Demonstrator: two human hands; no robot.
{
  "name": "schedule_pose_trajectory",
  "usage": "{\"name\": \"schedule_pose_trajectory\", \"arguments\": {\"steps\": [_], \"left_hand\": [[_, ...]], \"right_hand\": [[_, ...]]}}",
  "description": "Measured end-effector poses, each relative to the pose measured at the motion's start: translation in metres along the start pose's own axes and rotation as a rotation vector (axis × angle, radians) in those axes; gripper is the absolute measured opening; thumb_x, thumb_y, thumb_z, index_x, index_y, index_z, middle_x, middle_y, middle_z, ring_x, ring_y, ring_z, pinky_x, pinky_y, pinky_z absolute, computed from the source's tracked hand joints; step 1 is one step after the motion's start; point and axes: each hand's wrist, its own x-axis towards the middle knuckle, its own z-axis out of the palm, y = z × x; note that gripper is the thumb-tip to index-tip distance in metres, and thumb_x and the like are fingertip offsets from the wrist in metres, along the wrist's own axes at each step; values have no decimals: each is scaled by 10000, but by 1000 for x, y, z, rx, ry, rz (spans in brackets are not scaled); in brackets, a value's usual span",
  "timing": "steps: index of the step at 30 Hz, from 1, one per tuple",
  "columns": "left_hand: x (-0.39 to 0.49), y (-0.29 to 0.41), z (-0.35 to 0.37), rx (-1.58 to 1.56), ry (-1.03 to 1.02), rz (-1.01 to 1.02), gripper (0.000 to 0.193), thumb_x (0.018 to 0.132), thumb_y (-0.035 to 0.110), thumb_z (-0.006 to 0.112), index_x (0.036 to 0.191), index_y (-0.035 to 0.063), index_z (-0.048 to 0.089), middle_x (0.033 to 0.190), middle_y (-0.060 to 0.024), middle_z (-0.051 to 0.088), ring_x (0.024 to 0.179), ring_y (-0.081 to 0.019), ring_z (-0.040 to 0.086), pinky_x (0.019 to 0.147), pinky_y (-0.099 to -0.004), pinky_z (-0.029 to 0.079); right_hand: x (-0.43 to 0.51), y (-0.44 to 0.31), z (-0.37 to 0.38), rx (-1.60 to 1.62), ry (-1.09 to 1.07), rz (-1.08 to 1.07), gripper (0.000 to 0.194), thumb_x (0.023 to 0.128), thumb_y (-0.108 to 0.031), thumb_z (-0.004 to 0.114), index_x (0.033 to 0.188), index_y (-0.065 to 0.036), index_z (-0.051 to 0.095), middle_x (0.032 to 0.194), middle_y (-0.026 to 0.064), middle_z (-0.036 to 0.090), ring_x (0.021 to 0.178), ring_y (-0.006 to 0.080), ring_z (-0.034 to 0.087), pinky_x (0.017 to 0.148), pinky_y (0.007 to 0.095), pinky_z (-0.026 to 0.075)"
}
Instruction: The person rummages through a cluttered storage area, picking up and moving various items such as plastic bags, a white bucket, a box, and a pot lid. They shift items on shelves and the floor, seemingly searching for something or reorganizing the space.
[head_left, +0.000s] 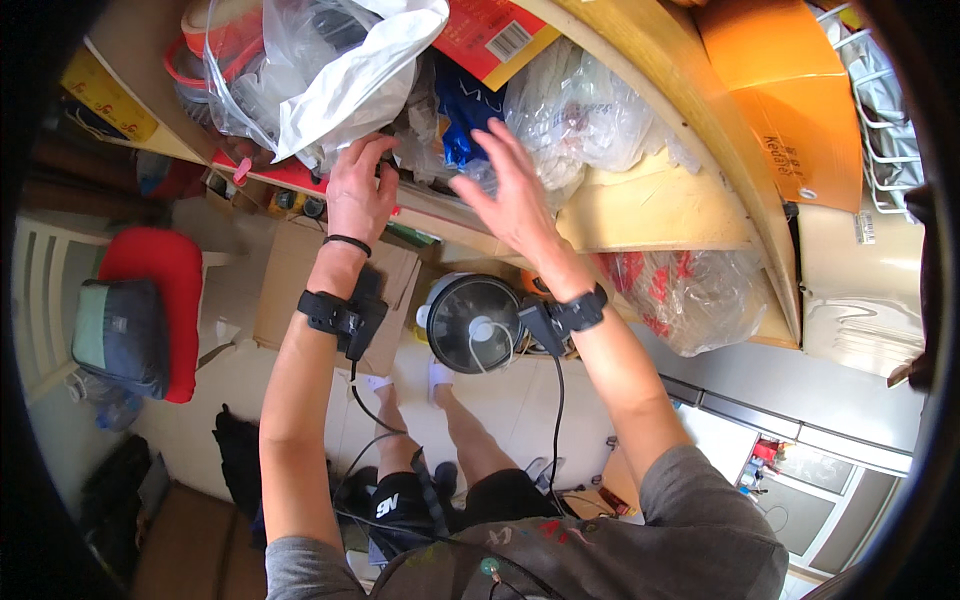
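Note:
Both hands reach onto a cluttered wooden shelf (637, 214). My left hand (362, 180) is at the edge of a crumpled white plastic bag (352, 82), its fingers curled; whether it grips anything is unclear. To its right, my right hand (510, 187) has its fingers spread beside a blue plastic package (469, 97), with nothing held. Clear plastic bags (592, 112) lie right of that package, and a red and yellow box (491, 34) bearing a barcode is above it. Rolls of tape (221, 34) sit at the upper left, partly behind clear plastic.
Below the shelf stand a pot with a dark lid (474, 322) and a cardboard box (300, 285). A chair with a red cushion (150, 247) is at left. An orange box (795, 112) and a white wire rack (885, 135) are at upper right, beyond the shelf's curved wooden edge.

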Motion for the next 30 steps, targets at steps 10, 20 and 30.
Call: {"name": "schedule_pose_trajectory", "arguments": {"steps": [10,20,30], "left_hand": [[81,114,42,-1220,-257,-616,957,808,472,749,1462,68,179,1098,-145,599,834,-230,647,686,-360,565],[130,84,37,-1071,-351,-676,547,844,272,759,1234,-36,531,1080,-174,657,870,-297,712,756,-391,612],[38,61,77,-75,-167,-26,520,859,395,671,1231,36,613,1153,-118,649,1030,-239,632,878,-342,498]], "right_hand": [[46,37,-18,264,68,423,271,935,-68,495,1170,-7,616,1016,228,681,976,277,678,823,367,515],[2,52,-32,-350,56,56,395,788,-103,690,1144,39,596,1200,231,593,1068,411,579,902,430,486],[-3,39,-20,-701,29,274,876,639,-200,823,1389,-34,401,1269,243,487,1196,410,440,1016,477,358]]}}
